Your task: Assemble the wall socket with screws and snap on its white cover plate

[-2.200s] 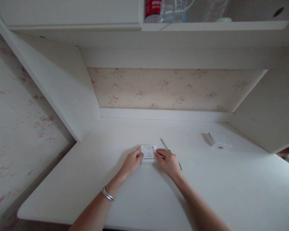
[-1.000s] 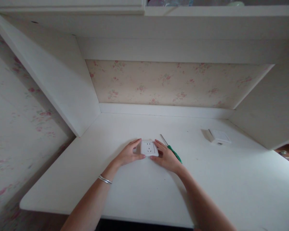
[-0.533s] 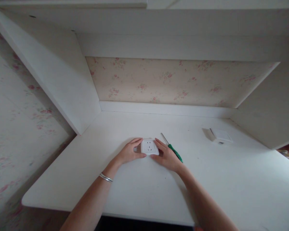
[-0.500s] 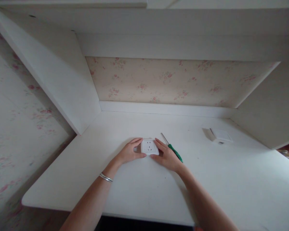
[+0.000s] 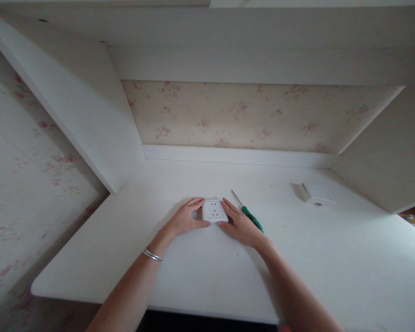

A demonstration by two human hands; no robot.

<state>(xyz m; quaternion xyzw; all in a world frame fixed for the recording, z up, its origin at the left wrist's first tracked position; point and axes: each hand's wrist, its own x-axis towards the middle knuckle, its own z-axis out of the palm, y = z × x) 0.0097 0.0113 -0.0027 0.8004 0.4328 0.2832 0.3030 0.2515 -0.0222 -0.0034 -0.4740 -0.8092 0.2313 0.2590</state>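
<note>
A white wall socket (image 5: pixel 214 210) with several dark slots lies face up on the white desk, between my two hands. My left hand (image 5: pixel 186 217) grips its left side, fingertips at the far corner and thumb at the near edge. On the opposite side my right hand (image 5: pixel 240 225) holds it the same way, with the thumb at the near edge. A screwdriver (image 5: pixel 251 218) with a green handle lies just beyond my right hand, its metal shaft pointing away to the left. The underside of the socket is hidden.
Another white box-like fitting (image 5: pixel 318 193) sits on the desk (image 5: pixel 207 281) at the right. White side panels (image 5: pixel 90 101) flank the desk and a shelf (image 5: pixel 228 27) hangs overhead. Floral wallpaper (image 5: pixel 221 115) covers the back wall.
The camera view has shifted very slightly. Both hands stay in place on the socket, and nothing else has visibly moved.
</note>
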